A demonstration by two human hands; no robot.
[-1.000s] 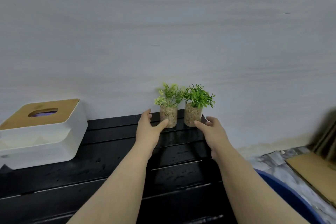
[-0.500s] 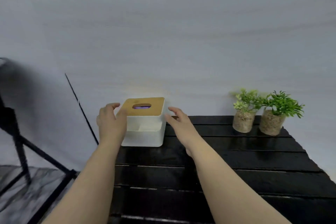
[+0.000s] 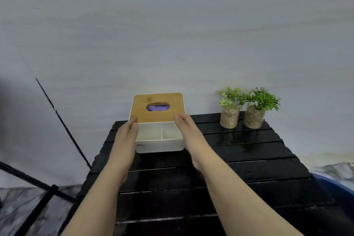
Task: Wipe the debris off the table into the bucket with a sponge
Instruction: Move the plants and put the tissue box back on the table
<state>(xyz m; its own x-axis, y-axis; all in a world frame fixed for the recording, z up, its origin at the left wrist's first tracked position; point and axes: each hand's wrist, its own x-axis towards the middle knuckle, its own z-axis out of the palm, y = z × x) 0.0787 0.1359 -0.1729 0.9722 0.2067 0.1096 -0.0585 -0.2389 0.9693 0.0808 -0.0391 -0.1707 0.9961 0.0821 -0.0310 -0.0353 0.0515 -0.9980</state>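
Note:
A black slatted table (image 3: 249, 168) stands against a pale wall. At its far left sits a white tissue box (image 3: 159, 146) with a wooden lid and an oval slot. My left hand (image 3: 125, 136) lies flat against the box's left side. My right hand (image 3: 188, 132) presses its right side, fingers straight, so the box is clamped between both palms. A curved blue bucket rim (image 3: 326, 183) shows past the table's right edge, low on the floor. No sponge is in view, and I cannot make out debris on the dark, wet-looking slats.
Two small green plants in speckled pots (image 3: 229, 119) (image 3: 253, 119) stand side by side at the table's far right, close to the wall. A black metal stand (image 3: 38, 197) rises from the marbled floor to the left of the table.
My hands left the two plant pots and swung left to the tissue box. Half a second ago they hovered open beside it; now both touch its sides.

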